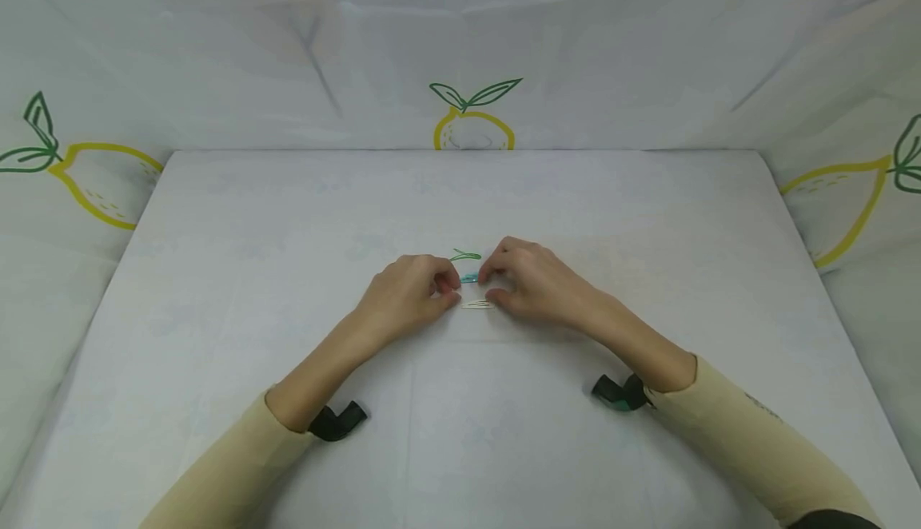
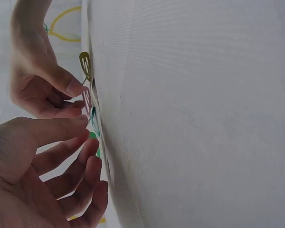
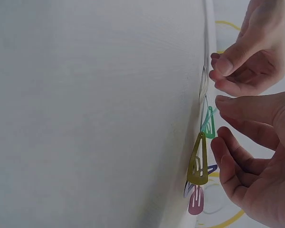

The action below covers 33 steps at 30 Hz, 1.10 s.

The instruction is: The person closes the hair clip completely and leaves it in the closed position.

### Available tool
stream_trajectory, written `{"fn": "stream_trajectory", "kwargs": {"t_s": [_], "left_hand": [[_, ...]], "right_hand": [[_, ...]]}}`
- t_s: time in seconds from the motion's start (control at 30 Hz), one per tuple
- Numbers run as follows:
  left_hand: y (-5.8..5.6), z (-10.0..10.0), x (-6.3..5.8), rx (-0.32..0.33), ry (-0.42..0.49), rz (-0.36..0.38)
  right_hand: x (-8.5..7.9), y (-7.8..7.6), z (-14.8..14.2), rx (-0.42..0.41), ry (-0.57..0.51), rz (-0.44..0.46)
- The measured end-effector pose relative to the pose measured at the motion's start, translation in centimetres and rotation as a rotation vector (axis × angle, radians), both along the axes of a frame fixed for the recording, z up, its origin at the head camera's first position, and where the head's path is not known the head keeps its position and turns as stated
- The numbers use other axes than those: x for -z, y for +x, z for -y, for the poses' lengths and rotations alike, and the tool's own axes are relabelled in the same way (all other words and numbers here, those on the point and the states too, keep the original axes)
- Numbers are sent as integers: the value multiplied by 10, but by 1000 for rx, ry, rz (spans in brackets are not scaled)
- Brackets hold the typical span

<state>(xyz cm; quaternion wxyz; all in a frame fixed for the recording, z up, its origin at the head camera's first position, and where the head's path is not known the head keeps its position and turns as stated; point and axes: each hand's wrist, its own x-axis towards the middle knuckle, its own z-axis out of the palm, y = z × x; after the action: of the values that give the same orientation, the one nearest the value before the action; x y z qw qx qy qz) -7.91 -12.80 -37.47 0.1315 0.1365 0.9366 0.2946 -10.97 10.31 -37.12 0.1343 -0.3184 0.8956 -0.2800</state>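
Several flat snap hair clips lie close together between my two hands on the white surface. My left hand (image 1: 406,293) has its fingers loosely bent, fingertips right at the left end of a blue hair clip (image 1: 470,278). Opposite it, my right hand (image 1: 536,281) has its fingertips at that clip's right end, thumb and index apart. A green hair clip (image 1: 466,256) lies beyond the blue one, a cream hair clip (image 1: 476,304) on the near side. In the right wrist view an olive hair clip (image 3: 190,176), a pink hair clip (image 3: 196,204) and a purple hair clip (image 3: 212,169) overlap.
White cloth covers the tabletop (image 1: 460,433), and pale curtains (image 1: 252,73) with lemon drawings hang at the back and both sides. A black wrist mount (image 1: 338,421) sticks out from the left sleeve, another black mount (image 1: 619,393) from the right sleeve.
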Motion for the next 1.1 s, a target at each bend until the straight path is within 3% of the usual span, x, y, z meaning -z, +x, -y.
{"fn": "stream_trajectory", "kwargs": {"t_s": [0.7,1.1], "left_hand": [[-9,-1,1,-26,-29,7],[-14,-6,5,-8,-19,21]], "right_hand": [[-2,-13,4,9,31,28],[0,-18,7,-14,69,49]]}}
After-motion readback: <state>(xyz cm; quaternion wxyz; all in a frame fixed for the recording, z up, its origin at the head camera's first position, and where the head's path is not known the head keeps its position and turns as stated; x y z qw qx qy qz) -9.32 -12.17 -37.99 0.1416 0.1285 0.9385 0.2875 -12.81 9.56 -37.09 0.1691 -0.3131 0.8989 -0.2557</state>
